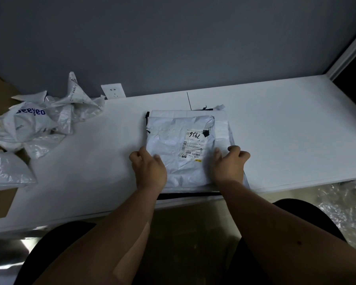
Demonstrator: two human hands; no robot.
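Note:
A flat white plastic mailer (173, 140) with a shipping label marked "7936" lies on top of a stack of similar white mailers (222, 128) near the front edge of the white table (286, 130). My left hand (149, 169) rests on the top mailer's left side, thumb on top and fingers curled at its edge. My right hand (228, 165) rests on its right side with fingers bent over the stack's right edge. Whether either hand actually grips the mailer is unclear.
A heap of crumpled empty white plastic bags (41, 122) lies at the table's left, over brown cardboard (0, 200). A wall socket (113, 91) sits at the back wall. Clear plastic wrap (343, 212) lies on the floor at right. My dark-clad knees are below the table.

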